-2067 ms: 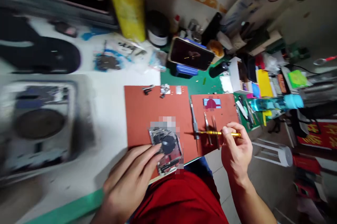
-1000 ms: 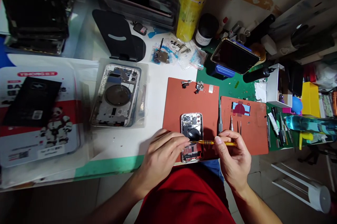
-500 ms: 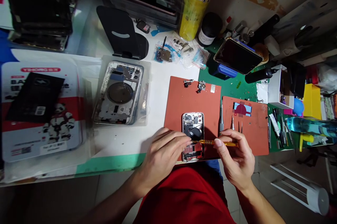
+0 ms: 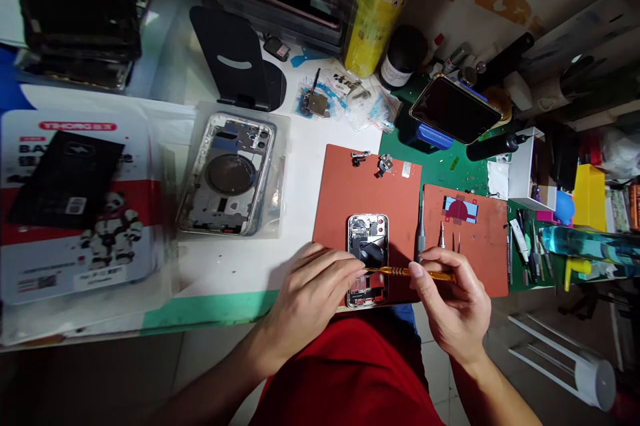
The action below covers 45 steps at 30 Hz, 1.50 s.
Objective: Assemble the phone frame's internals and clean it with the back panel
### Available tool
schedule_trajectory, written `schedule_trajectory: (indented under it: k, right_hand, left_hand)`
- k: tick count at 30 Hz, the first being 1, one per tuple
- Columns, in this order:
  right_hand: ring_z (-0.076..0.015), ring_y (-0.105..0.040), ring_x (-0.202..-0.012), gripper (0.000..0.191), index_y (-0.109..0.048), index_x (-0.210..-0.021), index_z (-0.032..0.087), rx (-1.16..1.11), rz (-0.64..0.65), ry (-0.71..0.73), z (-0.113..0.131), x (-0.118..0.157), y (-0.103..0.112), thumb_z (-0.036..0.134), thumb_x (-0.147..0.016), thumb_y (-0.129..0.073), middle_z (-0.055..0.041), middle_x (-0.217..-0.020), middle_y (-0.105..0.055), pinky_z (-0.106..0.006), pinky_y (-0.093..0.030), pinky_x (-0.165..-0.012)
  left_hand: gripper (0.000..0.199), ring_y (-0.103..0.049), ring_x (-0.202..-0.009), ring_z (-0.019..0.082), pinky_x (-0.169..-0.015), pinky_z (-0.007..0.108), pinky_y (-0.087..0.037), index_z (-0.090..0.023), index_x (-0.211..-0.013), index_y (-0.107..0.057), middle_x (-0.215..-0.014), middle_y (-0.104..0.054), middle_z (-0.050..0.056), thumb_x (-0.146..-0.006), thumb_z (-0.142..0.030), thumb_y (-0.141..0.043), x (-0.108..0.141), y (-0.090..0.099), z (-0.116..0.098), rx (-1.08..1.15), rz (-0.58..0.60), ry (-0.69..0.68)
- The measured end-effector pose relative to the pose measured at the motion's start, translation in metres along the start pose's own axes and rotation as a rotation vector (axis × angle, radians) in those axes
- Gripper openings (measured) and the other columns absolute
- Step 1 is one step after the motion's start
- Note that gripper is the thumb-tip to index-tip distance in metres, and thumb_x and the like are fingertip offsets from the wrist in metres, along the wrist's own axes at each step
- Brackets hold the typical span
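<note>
Your screwdriver [image 4: 397, 271] swung in over the opened phone [image 4: 367, 294] near the bench [image 4: 210, 311] front edge. Right hand [image 4: 456, 309] wraps its handle, left hand [image 4: 315, 293] pinches the tip; probably bit prep, so steady aim next.

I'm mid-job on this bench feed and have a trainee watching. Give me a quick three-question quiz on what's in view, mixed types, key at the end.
1. Which hand grips the gold screwdriver?
2. True or false: the opened phone under the screwdriver lies in a clear plastic tray.
3. Choose one: the dark-screened phone is propped on a stand that is a) yellow, b) blue, c) white.

Key:
1. The right hand.
2. False; it lies on a reddish-brown mat.
3. b) blue.
</note>
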State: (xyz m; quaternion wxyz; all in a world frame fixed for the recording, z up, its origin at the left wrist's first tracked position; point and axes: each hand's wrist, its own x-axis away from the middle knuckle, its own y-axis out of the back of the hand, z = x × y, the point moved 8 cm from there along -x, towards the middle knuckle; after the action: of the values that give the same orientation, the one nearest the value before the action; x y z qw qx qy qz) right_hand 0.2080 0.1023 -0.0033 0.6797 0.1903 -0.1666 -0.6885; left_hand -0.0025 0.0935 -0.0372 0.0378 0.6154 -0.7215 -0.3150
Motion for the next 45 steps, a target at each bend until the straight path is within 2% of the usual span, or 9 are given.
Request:
schedule_trajectory:
  k: [10, 16, 23, 28, 36, 45]
  right_hand:
    - [-0.0104, -0.066, -0.060, 0.020, -0.071, -0.116, 0.025, 0.048, 0.020, 0.037, 0.004, -0.002, 0.000, 0.017, -0.099, -0.077, 0.0045, -0.076, -0.070, -0.021, -0.057, -0.056]
    - [-0.0116, -0.070, -0.069, 0.026, -0.068, -0.123, 0.025, 0.015, 0.119, 0.123, 0.013, -0.003, -0.005, 0.013, -0.100, -0.072, 0.0018, -0.086, -0.074, -0.022, -0.061, -0.064]
    - [-0.0111, -0.068, -0.065, 0.015, -0.068, -0.115, 0.027, -0.025, 0.089, -0.064, 0.000, -0.007, -0.004, 0.020, -0.103, -0.073, 0.0041, -0.079, -0.071, -0.020, -0.057, -0.059]
    - [-0.0104, -0.069, -0.068, 0.017, -0.069, -0.116, 0.027, 0.000, 0.077, -0.046, 0.000, -0.005, -0.003, 0.020, -0.102, -0.074, 0.0039, -0.081, -0.072, -0.019, -0.059, -0.062]
    - [-0.0110, -0.068, -0.069, 0.024, -0.066, -0.123, 0.025, 0.009, 0.153, 0.038, 0.008, -0.009, -0.005, 0.015, -0.102, -0.071, 0.0029, -0.083, -0.072, -0.020, -0.059, -0.064]
    - [-0.0129, -0.064, -0.063, 0.014, -0.068, -0.117, 0.026, -0.040, 0.139, -0.071, -0.001, -0.009, -0.007, 0.024, -0.104, -0.071, 0.0036, -0.075, -0.067, -0.022, -0.053, -0.055]
  left_hand:
    - [0.015, -0.073, -0.088, 0.015, -0.086, 0.034, -0.052, -0.018, -0.111, -0.067, -0.101, -0.079, 0.001, -0.105, -0.006, -0.062, -0.001, 0.002, -0.003, -0.020, -0.013, -0.027]
    - [0.013, -0.070, -0.085, 0.015, -0.083, 0.034, -0.051, -0.019, -0.110, -0.067, -0.100, -0.079, 0.000, -0.105, -0.008, -0.064, -0.002, 0.001, -0.001, -0.015, -0.008, 0.000]
    - [0.013, -0.072, -0.086, 0.015, -0.084, 0.034, -0.051, -0.019, -0.111, -0.067, -0.100, -0.079, -0.001, -0.105, -0.008, -0.063, -0.002, 0.001, -0.001, -0.004, 0.012, -0.006]
    - [0.013, -0.071, -0.085, 0.015, -0.083, 0.035, -0.050, -0.019, -0.111, -0.067, -0.101, -0.079, -0.001, -0.106, -0.008, -0.062, -0.002, 0.000, -0.002, -0.016, 0.025, -0.009]
    - [0.015, -0.070, -0.084, 0.016, -0.082, 0.035, -0.050, -0.020, -0.111, -0.067, -0.101, -0.079, 0.000, -0.107, -0.008, -0.059, -0.003, 0.001, -0.001, -0.026, 0.028, 0.004]
    - [0.014, -0.070, -0.083, 0.015, -0.082, 0.033, -0.050, -0.019, -0.109, -0.069, -0.099, -0.080, -0.001, -0.106, -0.008, -0.061, -0.003, 0.002, -0.004, -0.014, 0.009, -0.010]
